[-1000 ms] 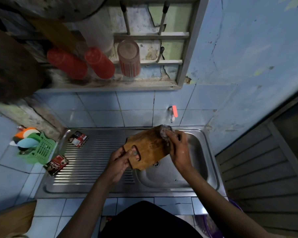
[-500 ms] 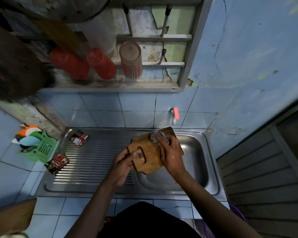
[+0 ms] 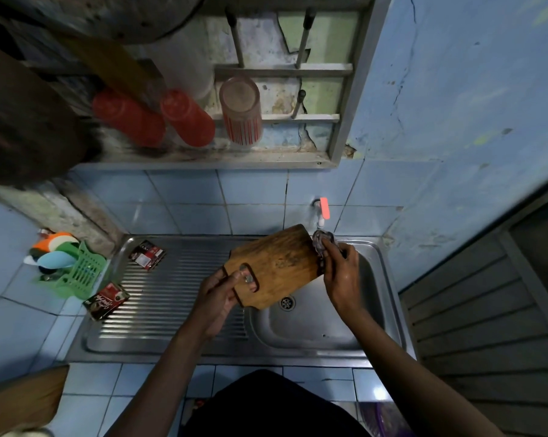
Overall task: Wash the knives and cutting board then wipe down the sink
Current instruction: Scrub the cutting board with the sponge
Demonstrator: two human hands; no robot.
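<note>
You hold the wooden cutting board [image 3: 275,266] up over the sink bowl [image 3: 316,326], tilted, far end near the tap [image 3: 322,212]. Your left hand [image 3: 219,298] grips it by the handle hole, fingers poking through. Your right hand [image 3: 340,272] pinches a gray scrub pad [image 3: 322,242] against the board's far right edge. The board looks hard, stiff and a bit heavy. It is probably wet, so it may slip. That handle hole is the best spot to hold. I see no knives.
</note>
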